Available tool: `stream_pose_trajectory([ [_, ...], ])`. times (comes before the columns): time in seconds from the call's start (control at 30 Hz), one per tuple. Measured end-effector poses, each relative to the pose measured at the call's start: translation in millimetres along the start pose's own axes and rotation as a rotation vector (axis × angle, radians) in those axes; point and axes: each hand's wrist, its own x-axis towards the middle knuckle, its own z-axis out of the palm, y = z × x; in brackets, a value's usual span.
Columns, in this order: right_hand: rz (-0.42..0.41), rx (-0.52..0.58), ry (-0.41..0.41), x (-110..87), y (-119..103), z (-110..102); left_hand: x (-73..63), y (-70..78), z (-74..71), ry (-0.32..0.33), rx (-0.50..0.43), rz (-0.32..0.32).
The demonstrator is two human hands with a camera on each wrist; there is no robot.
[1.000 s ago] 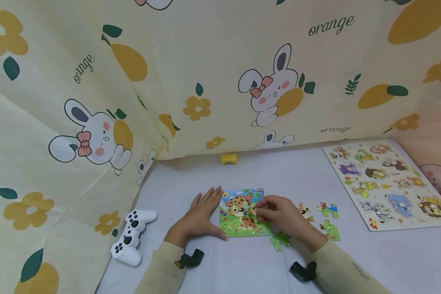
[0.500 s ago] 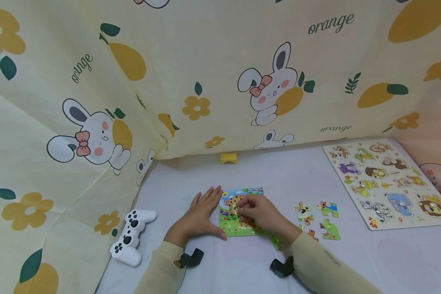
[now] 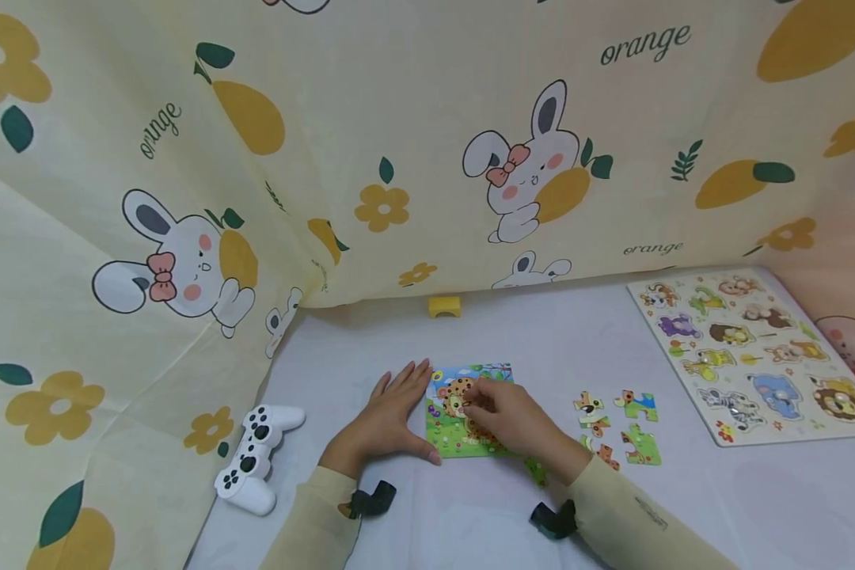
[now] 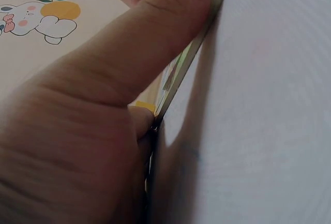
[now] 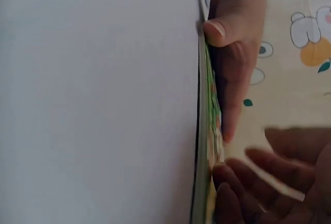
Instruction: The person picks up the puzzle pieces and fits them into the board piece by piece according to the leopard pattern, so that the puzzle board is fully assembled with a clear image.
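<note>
In the head view, a small square leopard jigsaw puzzle (image 3: 459,446) lies in the middle of the white table. My left hand (image 3: 388,416) is spread along its left side, fingers straight; the left wrist view shows the thumb (image 4: 155,32) against the puzzle's edge. My right hand (image 3: 516,423) reaches over the puzzle from the right. Its thumb and curled index finger come together low over the leopard, at a puzzle piece mostly hidden by them. The right wrist view has these fingertips (image 5: 221,172) at the board's surface.
Several loose puzzle pieces (image 3: 641,445) lie to the right, one partly under my right wrist. A white game controller (image 3: 249,459) rests at left. A large animal peg board (image 3: 755,356) is at back right. A yellow block (image 3: 444,307) stands by the printed curtain (image 3: 399,119).
My right hand has moved left across the puzzle with its pinched fingers, then shifted only slightly, the thumb and index finger parting a little. My left hand has stayed in place.
</note>
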Motion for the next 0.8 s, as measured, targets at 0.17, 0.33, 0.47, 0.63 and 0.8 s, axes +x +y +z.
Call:
stream_pose_trajectory([
  [0.17, -0.253, -0.247, -0.136, -5.0, -3.6, -3.1, -0.3, 0.4, -0.6, -0.005, 0.004, -0.005],
  [0.33, -0.313, -0.404, -0.223, -8.2, -6.9, 0.8, -0.1, 0.8, -1.1, -0.002, 0.005, -0.002],
  [0.47, -0.301, -0.428, -0.219, -10.0, -10.7, 2.0, 0.5, 1.0, -1.4, -0.003, 0.007, -0.004],
  [0.63, -0.278, -0.401, -0.227, -10.4, -10.8, 1.7, 0.4, 0.9, -2.0, 0.0, 0.005, -0.004],
  [0.8, -0.22, -0.258, -0.22, -13.9, -7.7, -1.9, -0.2, 1.3, -1.1, 0.002, 0.004, 0.001],
])
